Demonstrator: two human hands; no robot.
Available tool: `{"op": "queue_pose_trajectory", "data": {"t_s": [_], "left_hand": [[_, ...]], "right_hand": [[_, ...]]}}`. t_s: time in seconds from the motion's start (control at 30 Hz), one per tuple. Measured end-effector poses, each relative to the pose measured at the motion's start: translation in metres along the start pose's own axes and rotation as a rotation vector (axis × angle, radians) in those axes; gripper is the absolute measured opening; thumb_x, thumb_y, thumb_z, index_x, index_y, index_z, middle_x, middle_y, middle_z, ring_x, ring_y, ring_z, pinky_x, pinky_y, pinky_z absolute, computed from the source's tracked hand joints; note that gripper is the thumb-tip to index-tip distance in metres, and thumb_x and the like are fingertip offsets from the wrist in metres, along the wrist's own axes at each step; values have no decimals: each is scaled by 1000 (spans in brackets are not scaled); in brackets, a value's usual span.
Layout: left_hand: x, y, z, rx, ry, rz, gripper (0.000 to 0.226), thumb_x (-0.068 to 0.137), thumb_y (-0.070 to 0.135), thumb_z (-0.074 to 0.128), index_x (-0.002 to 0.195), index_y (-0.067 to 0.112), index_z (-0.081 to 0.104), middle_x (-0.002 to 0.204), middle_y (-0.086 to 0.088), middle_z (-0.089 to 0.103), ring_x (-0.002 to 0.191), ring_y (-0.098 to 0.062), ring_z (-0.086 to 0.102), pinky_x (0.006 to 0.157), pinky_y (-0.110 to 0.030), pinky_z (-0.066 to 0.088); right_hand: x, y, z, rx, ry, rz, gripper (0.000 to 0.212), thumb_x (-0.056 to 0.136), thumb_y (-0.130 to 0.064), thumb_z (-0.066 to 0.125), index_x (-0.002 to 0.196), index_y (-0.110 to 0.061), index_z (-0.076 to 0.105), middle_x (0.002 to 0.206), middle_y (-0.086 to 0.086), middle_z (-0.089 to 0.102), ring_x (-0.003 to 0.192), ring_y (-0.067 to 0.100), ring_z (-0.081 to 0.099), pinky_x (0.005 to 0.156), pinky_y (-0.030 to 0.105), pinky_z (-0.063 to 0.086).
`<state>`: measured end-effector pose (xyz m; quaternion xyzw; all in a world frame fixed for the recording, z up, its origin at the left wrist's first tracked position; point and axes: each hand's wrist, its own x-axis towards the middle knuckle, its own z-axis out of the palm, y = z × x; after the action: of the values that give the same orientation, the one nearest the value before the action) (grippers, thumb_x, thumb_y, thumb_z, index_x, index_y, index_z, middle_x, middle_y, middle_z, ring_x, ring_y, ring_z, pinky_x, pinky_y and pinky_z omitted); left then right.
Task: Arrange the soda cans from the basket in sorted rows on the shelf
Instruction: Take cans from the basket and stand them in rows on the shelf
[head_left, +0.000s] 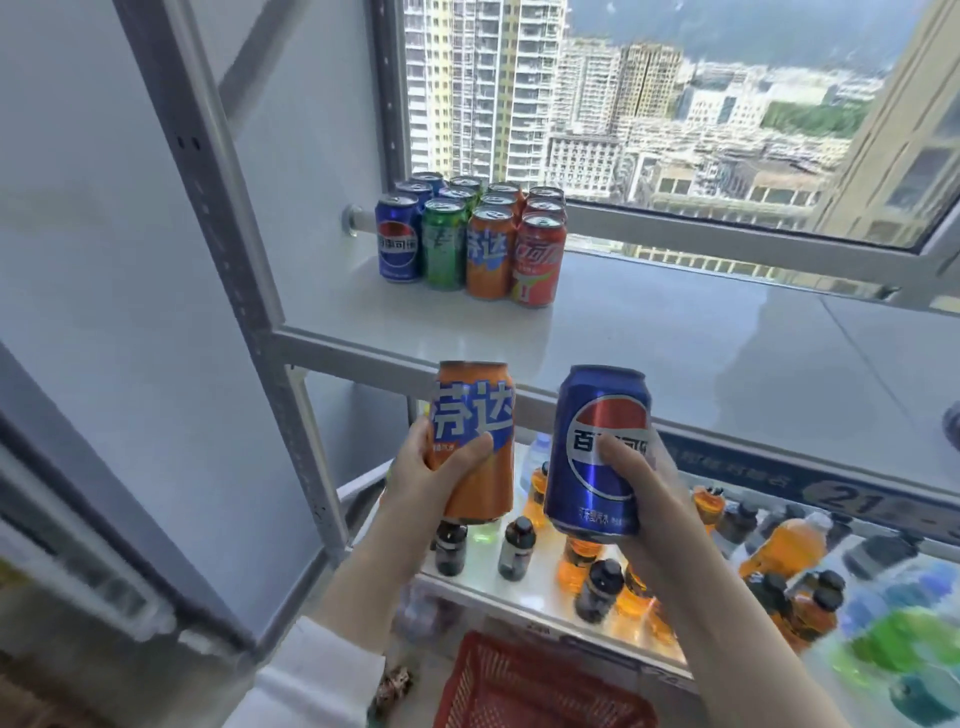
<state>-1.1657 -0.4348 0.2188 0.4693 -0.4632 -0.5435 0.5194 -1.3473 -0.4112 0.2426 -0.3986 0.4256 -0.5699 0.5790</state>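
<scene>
Soda cans (470, 239) stand in four colour-sorted rows at the back left of the shelf (675, 353). Just before the shelf's front edge, the left hand (413, 475) curls its fingers (467, 453) round an upright orange can (475, 410). The right hand (652, 501) grips a slightly tilted blue can (592, 488). Below the shelf sits the red basket (519, 686).

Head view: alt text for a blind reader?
The left hand holds an orange Fanta can and the right hand a blue Pepsi can, before a shelf where cans stand in blue, green, orange and red rows. A red basket sits below.
</scene>
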Motion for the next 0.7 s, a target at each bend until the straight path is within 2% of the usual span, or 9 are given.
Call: {"op": "queue_pose_trajectory", "data": {"t_s": [0.13, 0.23, 0.33, 0.43, 0.57, 0.7], "left_hand": [[20, 15, -7, -41, -39, 27, 69, 50, 46, 73, 112, 22, 55, 98, 0, 69, 82, -11, 68, 70, -28, 55], [36, 22, -13, -60, -51, 47, 63, 51, 43, 75, 108, 22, 57, 96, 1, 70, 80, -9, 68, 68, -27, 55], [58, 30, -24, -70, -51, 63, 64, 47, 46, 74, 104, 22, 59, 89, 3, 71, 80, -13, 67, 67, -30, 55], [84, 39, -38, -47, -67, 72, 59, 47, 44, 75, 100, 23, 59, 87, 4, 70, 81, -17, 66, 72, -36, 55], [118, 48, -57, -16, -88, 90, 45, 55, 39, 72, 95, 25, 57, 90, 2, 68, 80, -13, 64, 66, -25, 54], [145, 51, -73, 14, -97, 82, 54, 49, 50, 72, 97, 28, 57, 97, 1, 67, 87, -16, 64, 66, -24, 52]], "right_hand": [[16, -7, 11, -26, 10, -41, 96, 29, -52, 89, 111, -15, 56, 87, 6, 70, 74, 20, 69, 58, 29, 54], [29, -7, 18, -36, 16, -61, 71, 47, -38, 79, 109, -13, 57, 87, 6, 70, 75, 20, 68, 59, 27, 54], [48, -8, 31, -47, 29, -76, 56, 53, -33, 75, 103, -16, 59, 82, 3, 71, 72, 18, 69, 57, 26, 53], [73, -10, 48, -76, 37, -119, 56, 51, -37, 73, 101, -16, 60, 80, 1, 71, 71, 17, 68, 57, 25, 54], [105, -9, 68, -121, 59, -152, 56, 55, -34, 75, 105, -16, 60, 86, 3, 72, 78, 19, 69, 61, 27, 54], [132, -4, 84, -179, 83, -161, 57, 56, -35, 75, 108, -16, 59, 92, 3, 72, 85, 21, 69, 65, 25, 54]]}}
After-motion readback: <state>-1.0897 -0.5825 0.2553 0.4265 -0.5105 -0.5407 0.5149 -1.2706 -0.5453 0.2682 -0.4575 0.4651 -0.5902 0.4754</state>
